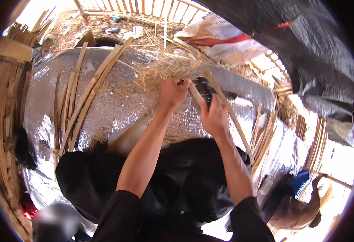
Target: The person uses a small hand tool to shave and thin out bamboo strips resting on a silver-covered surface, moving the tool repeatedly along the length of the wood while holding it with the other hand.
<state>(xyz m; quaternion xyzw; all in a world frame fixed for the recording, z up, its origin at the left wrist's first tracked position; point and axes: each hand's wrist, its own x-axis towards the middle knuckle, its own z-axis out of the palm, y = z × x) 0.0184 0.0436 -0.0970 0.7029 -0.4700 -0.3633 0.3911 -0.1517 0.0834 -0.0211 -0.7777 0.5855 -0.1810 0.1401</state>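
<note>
Fingers (203,105), two hands (172,93) (216,119) | one pale strip (194,92) held | one black object (203,87), possibly blade

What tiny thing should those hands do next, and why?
Maybe draw the right hand back a little: both it and the left hand seem to hold the same pale strip, close together, with tangled shavings just beyond.

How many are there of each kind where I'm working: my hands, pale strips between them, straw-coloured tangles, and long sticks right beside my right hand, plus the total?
Hands, left hand and right hand: 2
Pale strip between them: 1
Straw-coloured tangle: 1
Long stick right beside the right hand: 1
Total: 5
</note>
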